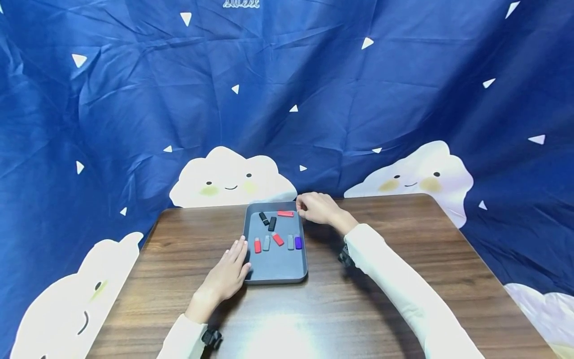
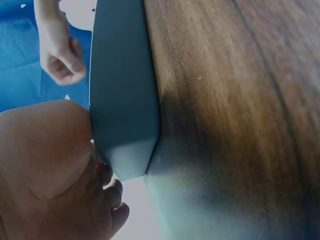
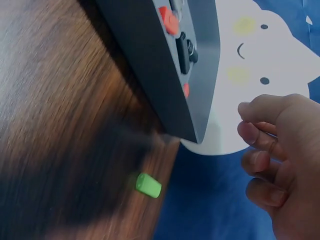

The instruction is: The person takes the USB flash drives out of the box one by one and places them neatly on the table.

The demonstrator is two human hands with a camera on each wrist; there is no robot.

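Note:
A grey tray (image 1: pixel 275 271) lies on the wooden table and holds several USB sticks. At its far end are a red USB stick (image 1: pixel 285 214) and two black USB sticks (image 1: pixel 272 224). Across its middle lie a red one (image 1: pixel 257 245), two grey ones (image 1: pixel 266 243), a tilted red one (image 1: pixel 278 239) and a purple one (image 1: pixel 298 243). My left hand (image 1: pixel 230 269) rests with extended fingers against the tray's left rim. Above the far right corner hovers my right hand (image 1: pixel 316 207), fingers loosely curled, nothing visible between them. The right wrist view shows a green USB stick (image 3: pixel 148 185) on the table beside the tray.
The wooden table (image 1: pixel 381 279) extends on both sides of the tray. Behind its far edge hangs a blue curtain (image 1: pixel 278 109) with white clouds. A dark wrist camera (image 1: pixel 345 257) sits on the right sleeve, another (image 1: pixel 212 338) on the left.

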